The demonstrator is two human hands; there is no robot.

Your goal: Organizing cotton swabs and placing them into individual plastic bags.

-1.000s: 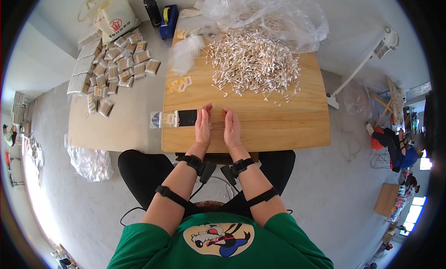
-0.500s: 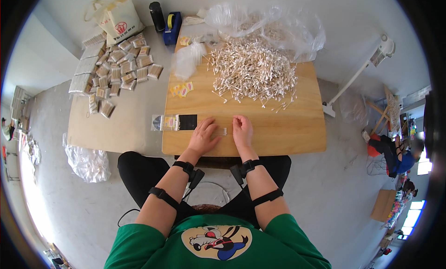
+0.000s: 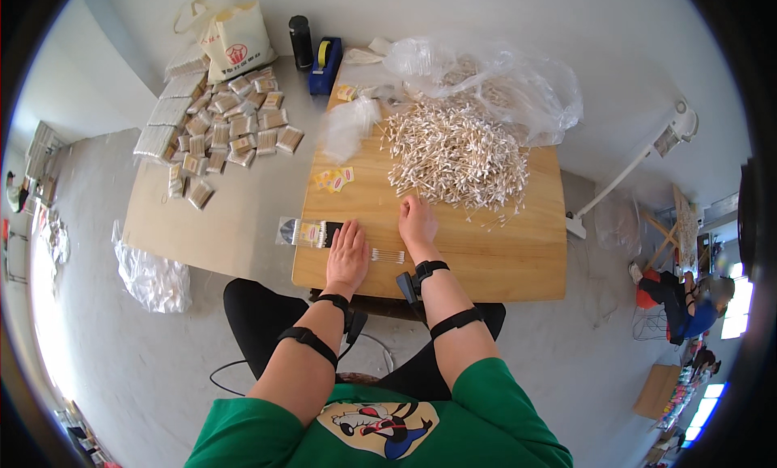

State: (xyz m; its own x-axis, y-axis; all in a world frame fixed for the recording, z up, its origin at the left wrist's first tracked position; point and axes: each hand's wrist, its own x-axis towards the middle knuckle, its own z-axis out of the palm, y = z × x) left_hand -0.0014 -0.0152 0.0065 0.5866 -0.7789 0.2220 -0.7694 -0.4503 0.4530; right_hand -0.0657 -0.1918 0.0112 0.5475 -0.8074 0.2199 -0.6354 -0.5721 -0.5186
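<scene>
Grip of left hand (image 3: 348,256) flattened over black strip (image 3: 330,234), right hand (image 3: 418,220) curled, contents unclear

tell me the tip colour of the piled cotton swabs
White on the piled cotton swabs, clearest in the head view.

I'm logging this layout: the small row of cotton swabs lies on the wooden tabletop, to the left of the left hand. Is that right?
Wrong side: in the head view, the small row of cotton swabs lies on the wooden tabletop, to the right of the left hand.
</scene>
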